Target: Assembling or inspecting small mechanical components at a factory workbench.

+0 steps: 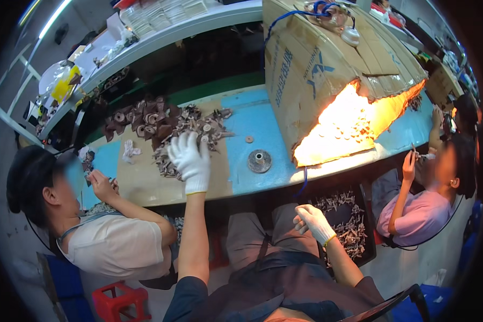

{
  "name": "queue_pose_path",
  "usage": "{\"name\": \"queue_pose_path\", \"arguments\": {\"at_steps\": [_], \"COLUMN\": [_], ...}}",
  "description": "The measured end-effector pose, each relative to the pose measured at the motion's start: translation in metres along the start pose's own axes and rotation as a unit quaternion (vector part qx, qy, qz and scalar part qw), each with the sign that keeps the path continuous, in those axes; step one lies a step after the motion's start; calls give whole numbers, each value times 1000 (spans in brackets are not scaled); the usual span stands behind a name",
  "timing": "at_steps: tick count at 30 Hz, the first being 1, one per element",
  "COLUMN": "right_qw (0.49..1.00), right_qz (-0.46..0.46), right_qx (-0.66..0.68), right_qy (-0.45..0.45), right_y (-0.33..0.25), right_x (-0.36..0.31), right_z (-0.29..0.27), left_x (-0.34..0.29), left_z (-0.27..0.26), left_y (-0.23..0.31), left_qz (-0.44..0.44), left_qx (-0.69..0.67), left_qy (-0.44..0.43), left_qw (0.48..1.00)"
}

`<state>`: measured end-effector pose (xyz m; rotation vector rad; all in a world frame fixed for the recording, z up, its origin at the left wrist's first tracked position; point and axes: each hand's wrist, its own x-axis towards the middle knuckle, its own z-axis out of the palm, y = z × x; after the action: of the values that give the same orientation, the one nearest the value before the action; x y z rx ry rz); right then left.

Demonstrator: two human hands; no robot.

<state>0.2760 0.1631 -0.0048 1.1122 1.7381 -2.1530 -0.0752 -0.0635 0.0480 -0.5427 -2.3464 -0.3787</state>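
Note:
My left hand (190,163), in a white knitted glove, reaches out over the right part of a heap of small brownish-grey parts (204,129) on the table. Its fingers are spread, and I see nothing held in it. Larger dark brown pieces (150,118) with round rims lie at the heap's left. My right hand (315,224), gloved the same way, hangs above my lap, in front of the table edge. Its fingers are curled in, and what they hold, if anything, is hidden. A round metal disc with a raised hub (260,161) lies on the blue tabletop (244,115) between my hands.
A large cardboard box (295,80) stands at the right, its torn opening glowing over parts inside. A dark bin (354,225) of small parts sits below the table. People work at left (112,231) and right (418,206). A red stool (121,300) stands lower left.

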Motion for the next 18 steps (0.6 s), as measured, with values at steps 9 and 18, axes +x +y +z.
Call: {"name": "queue_pose_path", "arguments": {"at_steps": [9,18], "right_qw": [997,994], "right_qz": [39,-48], "right_qx": [58,18], "right_qy": [28,95], "right_y": [28,80], "right_x": [-4,-2], "right_z": [-16,-47], "left_x": [-23,-1], "left_z": [18,58], "left_y": [34,113], "left_qz": [100,45], "left_qx": [-159,-190], "left_qy": [-75,-222], "left_qw": [979,955]}}
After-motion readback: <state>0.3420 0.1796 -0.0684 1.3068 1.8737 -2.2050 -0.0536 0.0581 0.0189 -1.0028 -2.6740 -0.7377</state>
